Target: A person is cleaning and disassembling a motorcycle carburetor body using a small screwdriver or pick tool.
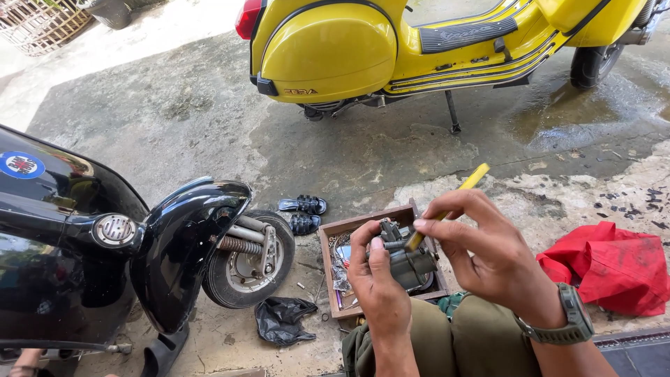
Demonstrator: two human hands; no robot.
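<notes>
Grey metal, greasy and hard to read, makes up the small engine part (408, 262) at the middle of the view; its lower half is hidden behind the fingers and thumb of the left hand (377, 279), so its full shape cannot be made out. That hand rises from the bottom edge with the wrist straight, thumb laid up the near face of the part and fingers curled round the far side, gripping it firmly above the person's olive-clad knees (453, 342). The right hand (488, 244), with a dark green watch (572, 318) on its wrist, comes in from the lower right, wrist bent inward, fingers closed narrowly round a yellow-handled tool (457, 195); the handle sticks up past the knuckles, while the working tip is lost where it meets the top of the part. Beneath both hands a shallow wooden tray (359, 222) sits on the concrete floor (391, 150), its contents a blur of small bits, mostly covered by the hands. A black scooter (84, 237) fills the left side, cut off by the frame, its front wheel (248, 262) turned toward the tray. A yellow scooter (419, 42) stands along the far edge, its top cropped. A red cloth (611, 265) lies crumpled at the right, a black bag (283, 320) near the wheel, and a pair of sandals (303, 213) beyond the tray.
</notes>
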